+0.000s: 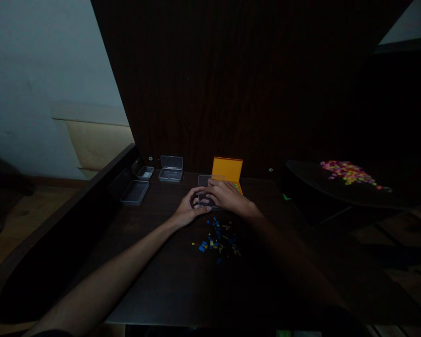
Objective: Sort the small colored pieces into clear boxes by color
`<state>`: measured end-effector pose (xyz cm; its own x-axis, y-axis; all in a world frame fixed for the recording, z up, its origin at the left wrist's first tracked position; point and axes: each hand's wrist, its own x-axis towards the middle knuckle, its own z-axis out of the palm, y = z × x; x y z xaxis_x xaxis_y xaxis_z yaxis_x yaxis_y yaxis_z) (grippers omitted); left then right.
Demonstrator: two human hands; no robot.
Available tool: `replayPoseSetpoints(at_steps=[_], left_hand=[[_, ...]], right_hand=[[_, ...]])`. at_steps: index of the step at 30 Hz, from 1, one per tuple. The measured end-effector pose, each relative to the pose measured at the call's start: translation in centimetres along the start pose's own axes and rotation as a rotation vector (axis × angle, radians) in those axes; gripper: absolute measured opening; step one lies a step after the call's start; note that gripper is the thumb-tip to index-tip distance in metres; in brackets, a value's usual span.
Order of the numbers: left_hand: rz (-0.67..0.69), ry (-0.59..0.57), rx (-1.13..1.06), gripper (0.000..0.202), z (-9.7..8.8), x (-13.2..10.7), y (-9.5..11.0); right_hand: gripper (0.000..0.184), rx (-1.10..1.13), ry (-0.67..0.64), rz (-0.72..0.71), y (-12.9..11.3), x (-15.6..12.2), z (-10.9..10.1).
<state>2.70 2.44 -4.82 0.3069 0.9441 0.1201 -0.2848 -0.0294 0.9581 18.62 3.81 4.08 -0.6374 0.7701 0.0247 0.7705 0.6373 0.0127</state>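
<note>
My left hand [190,207] grips a clear plastic box [204,179] by its left side, thumb along the near edge and fingers behind. Over the same box is my right hand [225,194], its fingers bent down into or against it. What its fingertips hold, if anything, is hidden. Small blue and yellow building bricks [214,244] lie loose on the dark table just nearer to me than the hands. Right behind my right hand stands an open yellow case [227,169], with a bit of green in its lower half.
Further left are an open clear box [170,175], a shallow clear tray [135,192] and a small clear case [146,172]. A dark raised side board [73,210] edges the table at left. Pink and yellow pieces [351,173] are heaped on a dark surface at right.
</note>
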Motion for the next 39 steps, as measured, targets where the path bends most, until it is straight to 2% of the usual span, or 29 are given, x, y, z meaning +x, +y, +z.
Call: replayPoseSetpoints(at_steps=[8,13,18,21,25,29,35,39], left_hand=[[-0.011,-0.009,-0.016,0.066,-0.1,0.0,-0.1],[-0.005,-0.011,-0.005,0.065,-0.1,0.0,-0.2],[0.001,0.017,0.023,0.067,-0.1,0.1,-0.2],[0.036,0.028,0.038,0.068,-0.4,0.2,-0.4],[0.071,0.061,0.042,0.069,-0.8,0.5,-0.7],[0.046,0.112,0.032,0.069,-0.8,0.5,-0.6],[0.006,0.104,-0.013,0.070,-0.6,0.3,-0.4],[0.031,0.091,-0.001,0.070,-0.7,0.3,-0.4]], right_hand=[[0.032,0.013,-0.075,-0.004,0.3,-0.3,-0.2],[0.030,0.014,-0.030,-0.009,0.7,-0.7,-1.2],[0.025,0.127,-0.063,-0.137,0.2,-1.4,-2.6],[0.021,0.135,-0.115,-0.198,-1.1,-1.7,-2.1],[0.018,0.060,-0.152,-0.237,-2.7,-1.3,-0.2],[0.020,0.012,-0.212,-0.277,-3.9,-0.7,1.1],[0.020,-0.005,-0.240,-0.266,-4.6,-0.6,1.3],[0.017,0.074,-0.206,-0.347,-3.6,-1.0,0.3]])
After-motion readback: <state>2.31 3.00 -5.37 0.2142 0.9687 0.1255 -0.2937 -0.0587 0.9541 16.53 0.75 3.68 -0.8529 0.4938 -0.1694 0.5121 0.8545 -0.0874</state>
